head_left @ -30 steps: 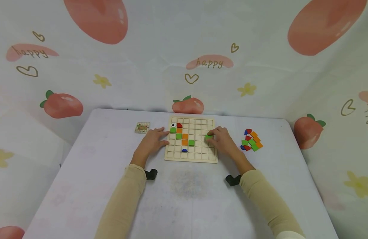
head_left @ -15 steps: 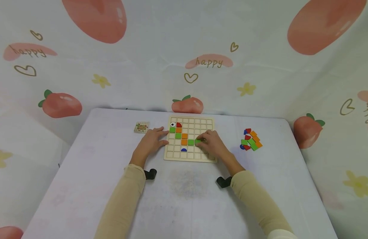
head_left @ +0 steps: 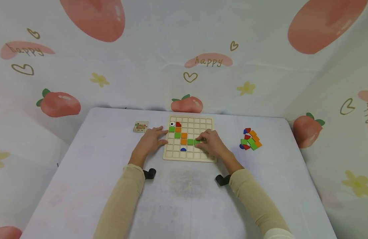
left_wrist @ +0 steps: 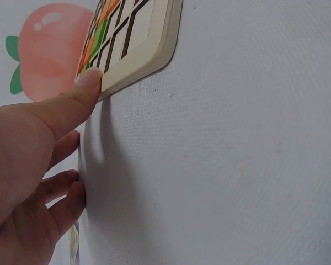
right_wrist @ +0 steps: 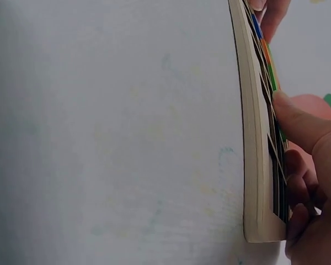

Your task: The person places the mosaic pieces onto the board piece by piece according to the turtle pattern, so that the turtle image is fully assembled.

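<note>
A wooden grid board (head_left: 175, 154) lies on the table with coloured tiles in its left cells: a round eye tile (head_left: 172, 124), a red quarter-round (head_left: 178, 124), several green and orange squares and a blue half-round (head_left: 183, 149). My right hand (head_left: 212, 142) pinches a green square tile (head_left: 196, 142) between thumb and fingers, low over the cell right of another green square (head_left: 190, 142). My left hand (head_left: 149, 141) is at the board's left edge. In the left wrist view its thumb (left_wrist: 80, 96) touches the rim, the other fingers extended.
A small pattern card (head_left: 140, 126) lies left of the board. To the right is a loose pile of red, blue, green and orange tiles (head_left: 252, 138). A fruit-print cloth (head_left: 214, 93) hangs behind the table (head_left: 184, 205).
My right hand has carried the green square tile leftward across the board, beside the other green square, and then stayed about there. The left hand has kept its place at the edge.
</note>
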Demonstrator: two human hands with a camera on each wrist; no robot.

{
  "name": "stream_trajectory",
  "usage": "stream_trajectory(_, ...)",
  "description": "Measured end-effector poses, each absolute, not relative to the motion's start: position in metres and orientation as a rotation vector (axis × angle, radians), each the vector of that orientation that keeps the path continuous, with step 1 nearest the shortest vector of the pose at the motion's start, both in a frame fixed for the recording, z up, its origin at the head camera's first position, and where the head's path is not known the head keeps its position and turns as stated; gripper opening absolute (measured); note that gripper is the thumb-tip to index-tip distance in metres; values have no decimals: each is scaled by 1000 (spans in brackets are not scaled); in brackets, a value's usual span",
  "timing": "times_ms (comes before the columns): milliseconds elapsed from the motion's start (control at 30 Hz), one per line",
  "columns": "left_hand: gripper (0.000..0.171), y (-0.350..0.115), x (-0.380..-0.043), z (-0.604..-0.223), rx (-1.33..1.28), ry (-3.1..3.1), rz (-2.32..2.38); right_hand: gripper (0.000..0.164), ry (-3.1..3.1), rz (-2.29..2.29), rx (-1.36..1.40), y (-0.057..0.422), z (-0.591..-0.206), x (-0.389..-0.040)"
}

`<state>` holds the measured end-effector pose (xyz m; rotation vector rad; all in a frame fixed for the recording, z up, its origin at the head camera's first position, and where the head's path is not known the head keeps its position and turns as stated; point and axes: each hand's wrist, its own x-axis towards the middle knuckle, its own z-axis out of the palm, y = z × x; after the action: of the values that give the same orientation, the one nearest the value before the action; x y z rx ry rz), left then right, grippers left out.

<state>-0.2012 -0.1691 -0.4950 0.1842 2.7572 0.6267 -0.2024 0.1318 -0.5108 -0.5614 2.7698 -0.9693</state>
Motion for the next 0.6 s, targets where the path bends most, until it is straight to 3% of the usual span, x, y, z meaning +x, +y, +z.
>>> stream_trajectory(433,62,-169,-201,-495,186,2745,624,49,2784,-906,-473,141,-492,-207)
stream_trajectory(600,62,-170,-202,-494,192,2753,618,62,2947,-659,-464,151,-485,-210)
